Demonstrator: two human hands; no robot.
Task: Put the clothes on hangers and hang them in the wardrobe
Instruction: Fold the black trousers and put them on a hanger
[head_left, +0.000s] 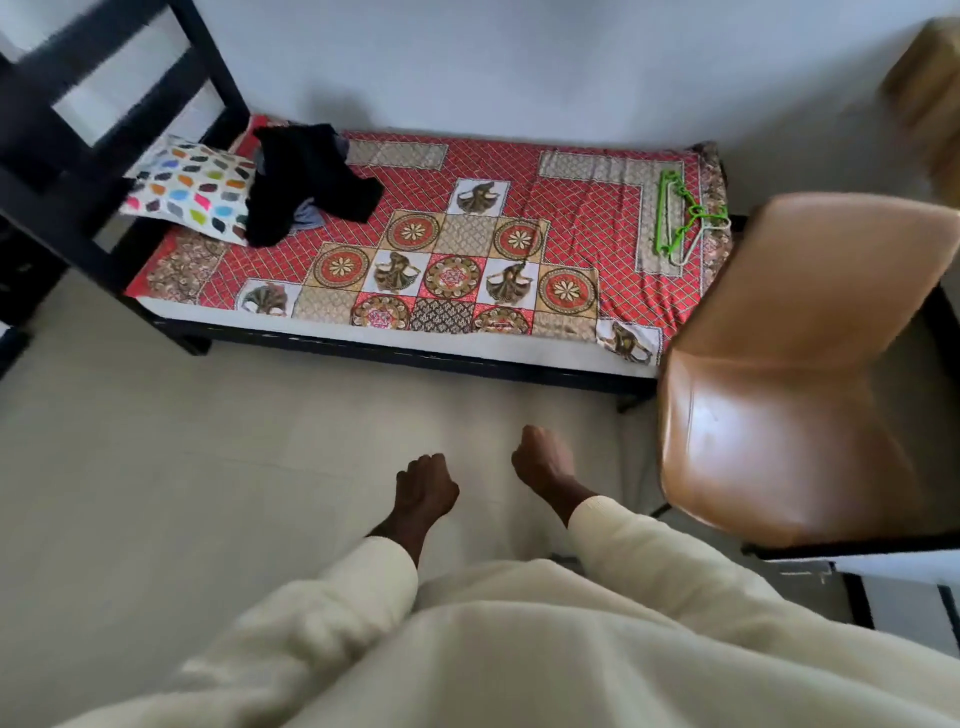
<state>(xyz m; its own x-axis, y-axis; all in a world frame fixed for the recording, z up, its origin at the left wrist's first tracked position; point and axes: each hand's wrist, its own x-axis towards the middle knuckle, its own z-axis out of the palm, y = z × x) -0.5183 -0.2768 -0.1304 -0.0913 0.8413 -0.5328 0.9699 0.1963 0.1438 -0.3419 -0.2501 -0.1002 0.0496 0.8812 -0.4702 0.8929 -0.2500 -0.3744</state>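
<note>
Green hangers (684, 215) flat at bed's (571, 171) right end, long axis across the bed, dark clothes (306, 182) heaped by pillow (192, 187), left hand (423, 486) and right hand (540, 457) both fisted, empty.

a low dark-framed bed (363, 348) with a red patterned patchwork sheet (587, 208) spans the upper middle. at ten o'clock a heap of black clothes (306, 182) with a bit of grey cloth lies on the sheet, touching a white pillow with multicoloured leaf shapes (192, 189). at two o'clock green plastic hangers (680, 213) lie near the bed's end. a tan leather-look chair (800, 374) stands at three o'clock. near six o'clock, over pale floor, the left hand (423, 488) and right hand (543, 460) are curled, holding nothing, in cream sleeves (649, 551).
</note>
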